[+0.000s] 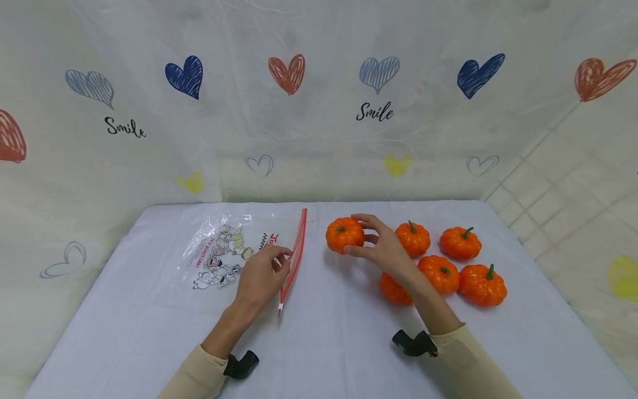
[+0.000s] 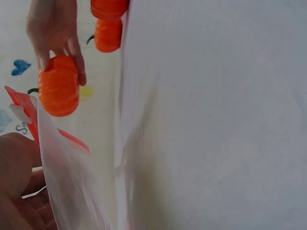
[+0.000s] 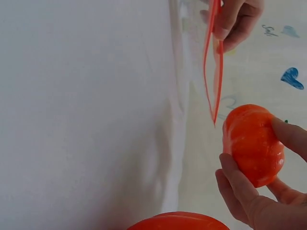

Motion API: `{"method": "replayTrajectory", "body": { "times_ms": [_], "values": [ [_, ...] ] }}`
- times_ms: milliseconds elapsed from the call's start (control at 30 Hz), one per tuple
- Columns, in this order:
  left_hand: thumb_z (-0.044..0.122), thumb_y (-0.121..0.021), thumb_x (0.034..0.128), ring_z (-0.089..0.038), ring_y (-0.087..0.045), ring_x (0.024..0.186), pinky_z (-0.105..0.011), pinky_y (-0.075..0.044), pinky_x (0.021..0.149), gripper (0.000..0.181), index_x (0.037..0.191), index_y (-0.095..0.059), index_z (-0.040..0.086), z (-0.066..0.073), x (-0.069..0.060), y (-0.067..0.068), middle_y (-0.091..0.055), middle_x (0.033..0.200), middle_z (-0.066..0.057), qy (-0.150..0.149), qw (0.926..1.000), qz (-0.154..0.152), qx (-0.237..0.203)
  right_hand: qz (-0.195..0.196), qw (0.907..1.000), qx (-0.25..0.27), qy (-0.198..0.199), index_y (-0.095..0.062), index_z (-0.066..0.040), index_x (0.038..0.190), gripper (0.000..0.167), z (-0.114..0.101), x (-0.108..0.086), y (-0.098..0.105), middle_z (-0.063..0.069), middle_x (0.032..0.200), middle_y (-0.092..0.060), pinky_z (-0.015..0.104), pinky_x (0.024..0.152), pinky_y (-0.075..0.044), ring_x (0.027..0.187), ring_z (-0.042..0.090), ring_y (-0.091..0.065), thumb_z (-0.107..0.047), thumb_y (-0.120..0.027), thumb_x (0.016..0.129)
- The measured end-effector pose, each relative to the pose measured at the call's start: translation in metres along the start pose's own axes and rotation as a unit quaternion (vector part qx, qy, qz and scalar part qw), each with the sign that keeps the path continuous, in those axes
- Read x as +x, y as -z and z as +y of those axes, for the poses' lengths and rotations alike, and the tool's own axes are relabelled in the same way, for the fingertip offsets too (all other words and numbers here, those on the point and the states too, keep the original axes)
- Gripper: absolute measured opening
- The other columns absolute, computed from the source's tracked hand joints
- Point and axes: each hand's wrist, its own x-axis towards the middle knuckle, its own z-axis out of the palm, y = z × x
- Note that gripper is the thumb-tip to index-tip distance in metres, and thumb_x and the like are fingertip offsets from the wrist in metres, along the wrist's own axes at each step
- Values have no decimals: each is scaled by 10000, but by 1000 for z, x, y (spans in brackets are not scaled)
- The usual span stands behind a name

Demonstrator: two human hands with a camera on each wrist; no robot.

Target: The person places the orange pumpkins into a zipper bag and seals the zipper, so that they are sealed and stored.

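A clear plastic zip bag [image 1: 224, 256] printed with cartoon animals lies on the left of the table, its red-edged mouth [image 1: 299, 244] facing right. My left hand [image 1: 263, 277] pinches one side of that mouth; in the right wrist view the two red edges [image 3: 218, 81] stand slightly apart. A small orange toy pumpkin [image 1: 344, 235] with a green stem is held between the thumb and fingers of my right hand [image 1: 382, 248]. It hangs above the table, just right of the bag's mouth and apart from it. The left wrist view shows the held pumpkin [image 2: 58, 88] beyond the bag [image 2: 67, 172].
Several more orange pumpkins stand on the right, among them one at the back [image 1: 461, 243] and one nearer the front [image 1: 482, 285]. My right forearm partly covers another pumpkin [image 1: 395, 289]. A white cloth covers the table [image 1: 319, 354]; a heart-printed curtain [image 1: 329, 127] hangs behind.
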Motion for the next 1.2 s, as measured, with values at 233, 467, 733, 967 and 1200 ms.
{"method": "replayTrajectory", "body": {
  "times_ms": [233, 467, 733, 967, 1200],
  "values": [
    [145, -769, 925, -131, -580, 753, -216, -472, 626, 199, 1124, -785, 149, 3, 0, 2, -699, 887, 2, 46, 10000, 20, 72, -34, 9998, 173, -116, -446, -287, 1547, 765, 0, 3, -6, 105, 1573, -468, 537, 1110, -509, 1331, 375, -604, -360, -828, 887],
    [160, -775, 925, -134, -581, 767, -214, -493, 649, 208, 1132, -785, 153, 2, -1, 3, -701, 896, -4, 115, 9999, 34, 102, -240, 9996, 138, -91, -436, -266, 1557, 752, -1, 4, -16, 131, 1581, -467, 547, 1107, -507, 1343, 376, -590, -394, -799, 911],
    [173, -785, 918, -142, -583, 773, -211, -503, 663, 208, 1125, -791, 157, 0, -1, 4, -710, 894, -8, 178, 9998, 36, 61, -344, 9990, 290, -30, -440, -295, 1547, 718, -1, 7, -26, 106, 1561, -477, 507, 1080, -537, 1339, 348, -583, -391, -784, 924],
    [166, -787, 913, -136, -579, 763, -205, -494, 651, 204, 1117, -793, 161, -2, -1, 3, -712, 887, -8, 198, 9998, 73, 59, -424, 9987, 272, 82, -420, -243, 1567, 750, -2, 12, -35, 89, 1566, -493, 505, 1087, -533, 1346, 332, -580, -400, -777, 926],
    [148, -789, 902, -136, -578, 758, -205, -492, 647, 203, 1105, -792, 157, -2, -2, 3, -705, 872, -3, 134, 9998, 108, 22, -495, 9981, 354, 29, -437, -250, 1554, 722, -2, 13, -41, 68, 1558, -511, 509, 1101, -522, 1336, 310, -591, -374, -778, 930]
  ]
}}
